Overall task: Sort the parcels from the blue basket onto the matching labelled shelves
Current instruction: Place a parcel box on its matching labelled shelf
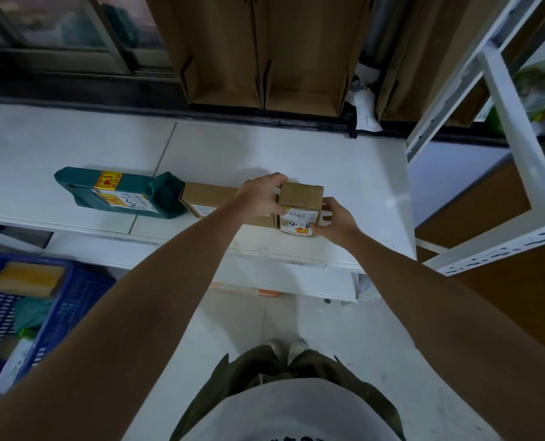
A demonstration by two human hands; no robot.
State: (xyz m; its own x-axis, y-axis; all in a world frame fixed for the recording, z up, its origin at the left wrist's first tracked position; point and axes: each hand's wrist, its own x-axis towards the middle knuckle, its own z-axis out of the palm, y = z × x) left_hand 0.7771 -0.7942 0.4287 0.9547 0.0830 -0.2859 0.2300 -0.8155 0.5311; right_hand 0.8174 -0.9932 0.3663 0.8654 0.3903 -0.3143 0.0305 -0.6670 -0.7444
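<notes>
A small brown cardboard parcel (pixel 300 198) with a white label and handwriting stands on the white shelf (pixel 344 173). My left hand (pixel 260 197) grips its left side and my right hand (pixel 336 219) holds its right front corner. To its left lies a flat brown parcel (pixel 206 198), partly hidden under my left wrist. Further left lies a dark green bagged parcel (pixel 118 194) with yellow stickers. The blue basket (pixel 74 300) sits at the lower left on the floor, with a yellow-brown parcel (pixel 28 278) and a green bag (pixel 31 313) inside.
Flattened cardboard boxes (pixel 265 49) lean against the wall behind the shelf. A white metal rack frame (pixel 513 132) rises on the right, with brown cardboard (pixel 474 218) beneath it. Lower shelf boards (pixel 296 275) jut out below the top board. My feet stand on pale floor tiles (pixel 344 338).
</notes>
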